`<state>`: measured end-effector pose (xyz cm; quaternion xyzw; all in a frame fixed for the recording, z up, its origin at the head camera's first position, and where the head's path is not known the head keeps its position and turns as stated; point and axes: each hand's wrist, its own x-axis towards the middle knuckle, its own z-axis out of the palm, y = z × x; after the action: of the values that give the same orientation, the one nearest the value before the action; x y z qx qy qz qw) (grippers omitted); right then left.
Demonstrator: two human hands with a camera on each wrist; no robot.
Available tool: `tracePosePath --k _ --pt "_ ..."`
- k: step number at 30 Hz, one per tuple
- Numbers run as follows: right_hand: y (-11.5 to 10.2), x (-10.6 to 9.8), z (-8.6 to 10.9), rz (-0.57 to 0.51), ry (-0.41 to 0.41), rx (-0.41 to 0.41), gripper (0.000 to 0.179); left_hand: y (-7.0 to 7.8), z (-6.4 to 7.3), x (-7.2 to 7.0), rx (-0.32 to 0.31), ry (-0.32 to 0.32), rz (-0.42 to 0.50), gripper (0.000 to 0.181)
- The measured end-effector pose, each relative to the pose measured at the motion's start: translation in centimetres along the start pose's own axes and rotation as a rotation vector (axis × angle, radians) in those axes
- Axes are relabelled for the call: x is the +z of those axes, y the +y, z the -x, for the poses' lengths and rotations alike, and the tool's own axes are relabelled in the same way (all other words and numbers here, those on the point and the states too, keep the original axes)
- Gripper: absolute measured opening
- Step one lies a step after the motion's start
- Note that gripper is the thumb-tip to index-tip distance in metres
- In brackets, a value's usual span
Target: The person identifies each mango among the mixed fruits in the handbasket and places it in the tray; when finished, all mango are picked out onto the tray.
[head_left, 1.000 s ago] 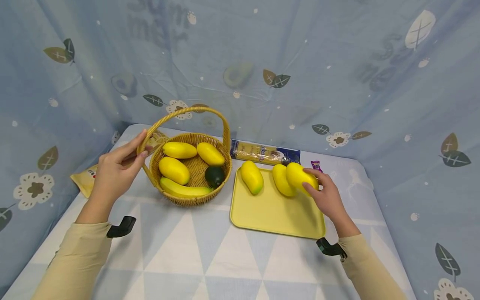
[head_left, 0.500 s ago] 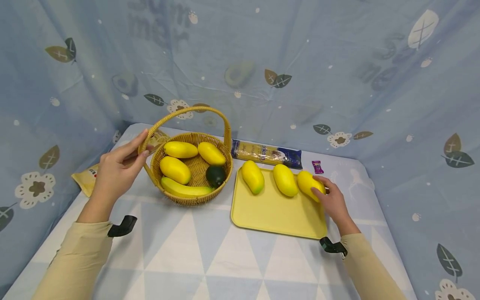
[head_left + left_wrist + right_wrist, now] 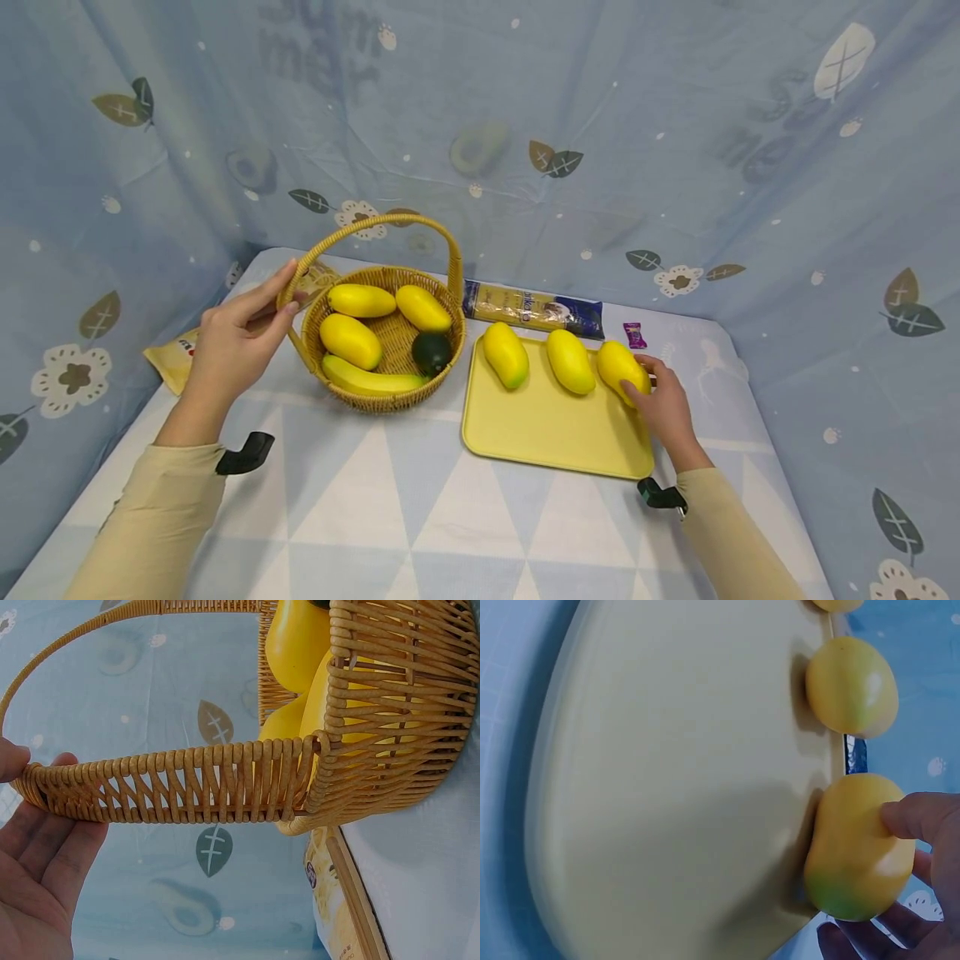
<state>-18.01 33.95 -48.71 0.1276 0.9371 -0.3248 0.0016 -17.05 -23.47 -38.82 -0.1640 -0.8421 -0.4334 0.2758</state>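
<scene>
With thumb and fingers, my left hand (image 3: pixel 243 333) grips the side of the arched handle of a woven wicker basket (image 3: pixel 382 402). Inside the basket lie several yellow mangoes (image 3: pixel 350 341), a banana (image 3: pixel 371 379) and a dark green avocado (image 3: pixel 431 353). On the right, my right hand (image 3: pixel 666 406) holds a yellow mango (image 3: pixel 619 367) at the right end of a yellow tray (image 3: pixel 547 433). Two other mangoes lie along the tray's back side, a middle one (image 3: pixel 570 362) and a left one (image 3: pixel 506 356). In the right wrist view the held mango (image 3: pixel 859 847) shows a greenish end, thumb on its side.
Behind the tray lies a long pasta packet (image 3: pixel 528 307). A small purple wrapped candy (image 3: pixel 634 335) sits past its right end. Yellow packets (image 3: pixel 176 360) lie left of and behind the basket. A printed blue curtain (image 3: pixel 480 125) hangs around the table.
My right hand has lowered the mango onto the tray's right end, moving it right and away from the middle mango. The left hand keeps its hold on the basket handle.
</scene>
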Motion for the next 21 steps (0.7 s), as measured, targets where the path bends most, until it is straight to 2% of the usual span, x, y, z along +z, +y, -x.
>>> tracePosePath --k 5,21 --pt "0.09 0.05 -0.03 -0.006 0.001 0.025 0.063 -0.07 0.04 -0.03 -0.002 0.002 -0.010 0.069" --pt "0.20 -0.06 0.36 -0.007 0.018 0.028 0.066 0.00 0.03 -0.01 -0.001 0.006 -0.009 0.068"
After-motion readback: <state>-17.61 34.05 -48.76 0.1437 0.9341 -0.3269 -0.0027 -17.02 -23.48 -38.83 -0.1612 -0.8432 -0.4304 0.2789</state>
